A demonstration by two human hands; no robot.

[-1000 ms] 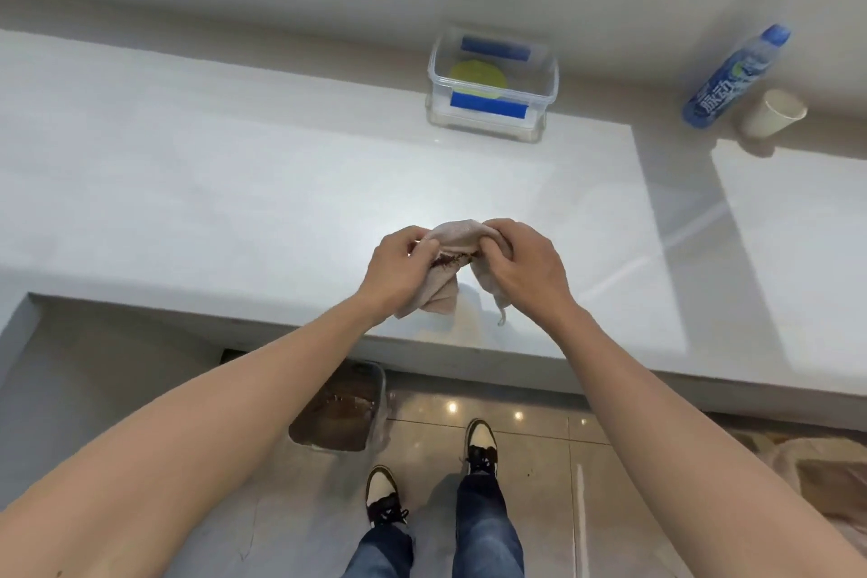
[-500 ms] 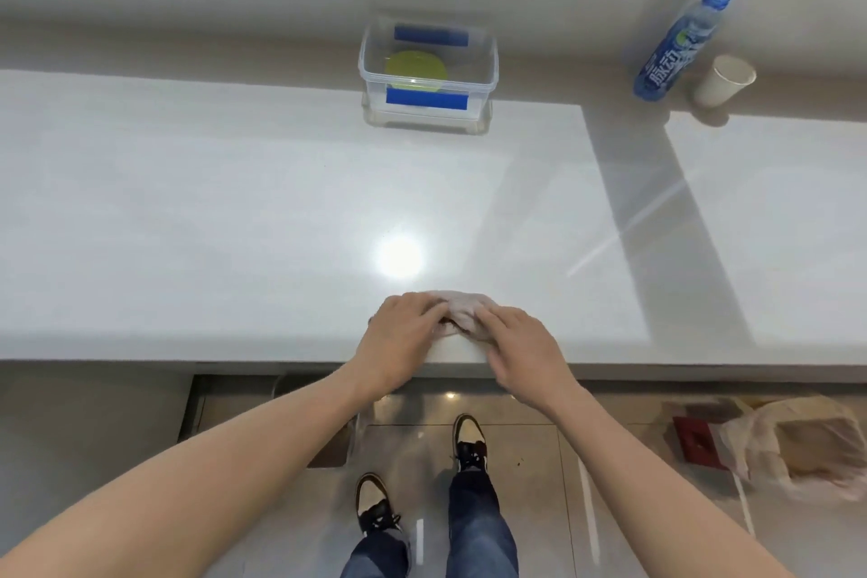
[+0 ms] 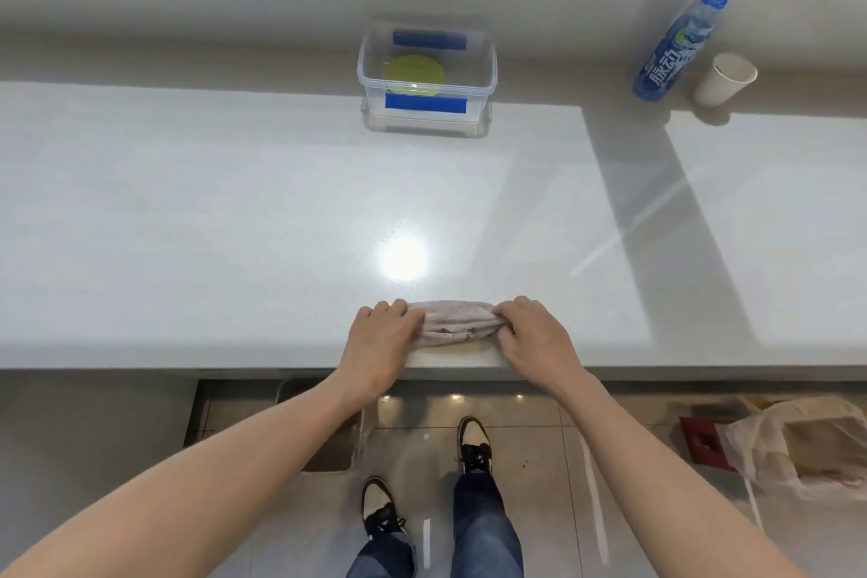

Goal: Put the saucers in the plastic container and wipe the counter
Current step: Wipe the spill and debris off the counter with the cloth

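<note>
With the left hand (image 3: 382, 338) and right hand (image 3: 532, 336) each curled closed on 1 end of the cloth (image 3: 457, 324) at the counter (image 3: 211, 225) edge, press flat and sweep toward the plastic container (image 3: 427, 75) holding the saucers (image 3: 414, 75).

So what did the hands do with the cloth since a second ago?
Both hands, left and right, lowered the bunched pinkish cloth onto the white counter edge and spread it wider. The clear plastic container, blue bottle and paper cup stayed put.

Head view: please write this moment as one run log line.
hands: left, right press cloth | counter edge | saucer in container
</note>
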